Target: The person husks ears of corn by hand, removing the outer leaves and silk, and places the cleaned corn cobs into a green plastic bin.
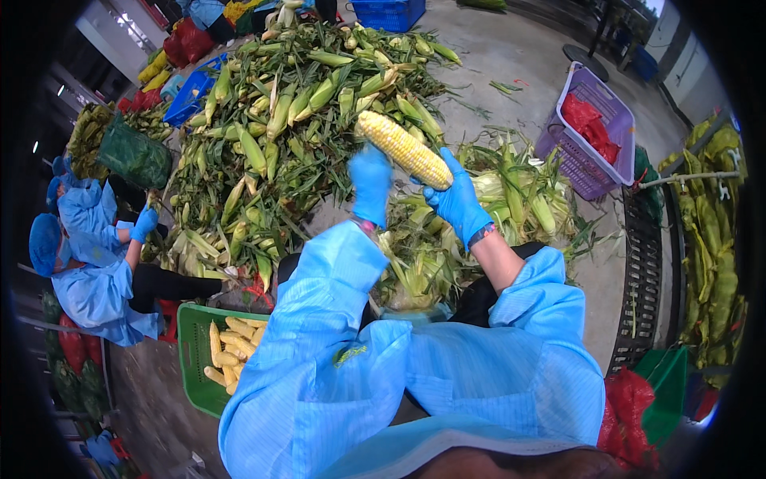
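A husked ear of yellow and white corn (406,149) slants across the middle of the view. My right hand (458,200), in a blue glove, grips its lower right end. Beside the ear's other end is my left hand (370,179), also gloved and blurred; its fingers cannot be made out, nor whether it touches the corn. Beneath my hands lie stripped green husks (425,257). A large heap of unhusked corn ears (257,149) and leaves spreads in front of me. Several husked ears (230,350) lie in a green plastic basket (194,359) at my left.
Co-workers in blue gowns (93,209) sit at the left. A purple crate (577,158) with a red mesh bag (589,129) stands at the right, near a floor drain grate (640,287). Blue crates (194,90) stand beyond the heap. Red sacking (625,413) lies at the lower right.
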Demonstrator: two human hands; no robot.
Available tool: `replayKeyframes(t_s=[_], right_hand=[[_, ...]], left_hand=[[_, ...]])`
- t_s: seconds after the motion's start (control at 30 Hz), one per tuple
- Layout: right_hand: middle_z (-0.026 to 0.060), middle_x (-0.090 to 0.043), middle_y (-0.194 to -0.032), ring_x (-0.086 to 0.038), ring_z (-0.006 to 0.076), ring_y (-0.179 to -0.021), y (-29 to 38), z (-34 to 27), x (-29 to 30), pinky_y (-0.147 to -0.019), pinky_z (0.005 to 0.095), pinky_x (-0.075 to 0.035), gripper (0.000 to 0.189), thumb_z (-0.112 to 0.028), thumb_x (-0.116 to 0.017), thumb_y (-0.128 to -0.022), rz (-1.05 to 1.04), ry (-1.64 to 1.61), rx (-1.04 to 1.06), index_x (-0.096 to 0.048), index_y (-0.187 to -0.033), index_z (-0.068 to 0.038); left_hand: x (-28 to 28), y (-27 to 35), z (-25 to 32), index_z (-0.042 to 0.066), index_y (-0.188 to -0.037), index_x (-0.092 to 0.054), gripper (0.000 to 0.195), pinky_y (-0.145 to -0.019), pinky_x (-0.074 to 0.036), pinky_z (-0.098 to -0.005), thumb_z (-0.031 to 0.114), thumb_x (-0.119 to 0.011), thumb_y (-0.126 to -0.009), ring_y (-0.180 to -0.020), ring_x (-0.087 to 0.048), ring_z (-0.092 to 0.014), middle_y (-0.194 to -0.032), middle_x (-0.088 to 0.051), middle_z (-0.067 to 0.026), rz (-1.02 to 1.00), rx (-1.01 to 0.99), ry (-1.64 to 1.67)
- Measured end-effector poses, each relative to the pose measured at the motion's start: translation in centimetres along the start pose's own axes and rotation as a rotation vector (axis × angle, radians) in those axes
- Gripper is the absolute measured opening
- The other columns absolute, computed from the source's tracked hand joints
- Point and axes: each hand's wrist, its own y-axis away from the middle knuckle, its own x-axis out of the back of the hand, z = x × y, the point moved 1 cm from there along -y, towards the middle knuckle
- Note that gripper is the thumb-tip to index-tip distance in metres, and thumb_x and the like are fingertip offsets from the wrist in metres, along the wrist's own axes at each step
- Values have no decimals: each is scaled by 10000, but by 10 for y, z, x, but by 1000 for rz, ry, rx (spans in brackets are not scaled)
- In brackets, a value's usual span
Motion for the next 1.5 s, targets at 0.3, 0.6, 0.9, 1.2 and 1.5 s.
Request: replayKeyframes(t_s=[0.3, 0.6, 0.9, 1.2, 1.5], right_hand=[[180, -655, -805, -563, 193, -462, 3, -17, 1, -338, 240, -412, 446, -472, -531, -885, -49, -3, 106, -603, -1020, -53], [81, -608, -648, -484, 181, -378, -7, 0, 7, -301, 257, -359, 369, -432, -566, -859, 84, 169, 19, -612, -871, -66], [75, -623, -731, -543, 132, -444, -5, 41, -67, -382, 217, -412, 425, -448, -585, -860, 83, 546, 28, -608, -975, -40], [55, -659, -890, -607, 84, -641, -39, 75, -95, -555, 192, -460, 384, -332, -543, -904, -429, 1028, -44, -581, -1194, -84], [44, -644, -859, -575, 80, -605, -64, 62, -71, -528, 190, -427, 353, -285, -577, -901, -292, 1024, -69, -586, -1181, -70]], left_hand=[[26, 30, 13, 83, -1372, -363, 834, -785, -513, -317, 588, -636, -767, -936, -614, -201, -1080, -599, -64, -505, 579, 1017], [59, 7, 47, 19, -1012, -626, 452, -469, -471, -279, 437, -640, -842, -623, -639, -132, -756, -662, -72, -783, 664, 723], [101, 63, 0, 16, -1345, -380, 635, -1003, -391, -373, 312, -657, -856, -1164, -483, -210, -1257, -499, -122, -285, 861, 1315], [350, 134, -146, -45, -1254, -465, 619, -797, -504, -406, 420, -568, -859, -810, -612, -272, -919, -615, -160, 275, 1200, 1001], [387, 226, -236, 52, -1178, -603, 426, -879, -444, -307, 351, -578, -876, -972, -626, -214, -1049, -661, -117, -309, 1039, -147]])
